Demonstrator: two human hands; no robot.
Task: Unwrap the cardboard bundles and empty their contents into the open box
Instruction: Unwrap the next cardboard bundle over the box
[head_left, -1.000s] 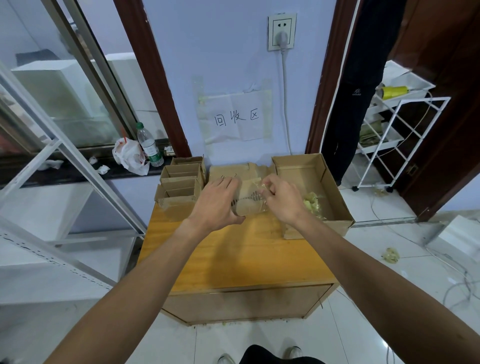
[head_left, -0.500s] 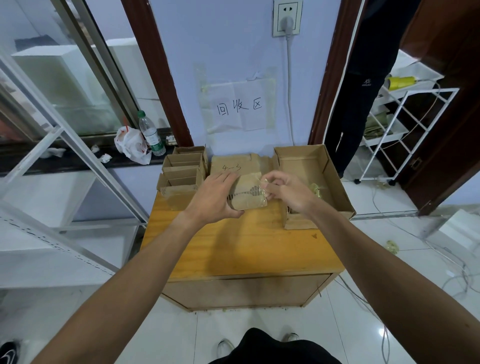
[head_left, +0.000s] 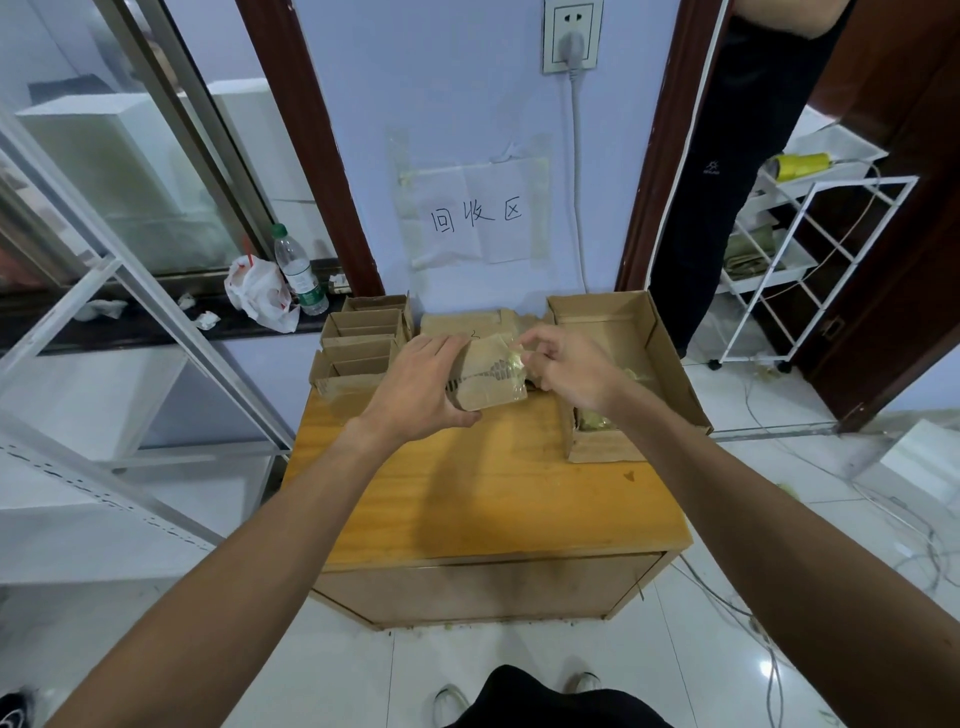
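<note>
A small cardboard bundle (head_left: 488, 376) wrapped in clear tape is held above the back of the wooden table (head_left: 493, 493). My left hand (head_left: 421, 384) grips its left end, thumb underneath. My right hand (head_left: 563, 366) pinches a strip of tape at the bundle's upper right corner. To the right stands the open cardboard box (head_left: 670, 358), with yellowish tape scraps (head_left: 597, 418) inside it near the front. Behind the bundle lies another flat cardboard piece (head_left: 467, 322) against the wall.
A stack of small open cardboard boxes (head_left: 363, 343) sits at the table's back left. On the dark sill to the left stand a water bottle (head_left: 298, 270) and a white plastic bag (head_left: 260, 293). A person in black (head_left: 727, 156) stands by a white wire rack (head_left: 800, 249) at right.
The bundle has stayed in my left hand. My right hand has shifted slightly right and up, drawing the tape away from the bundle's corner. The view has tilted a little.
</note>
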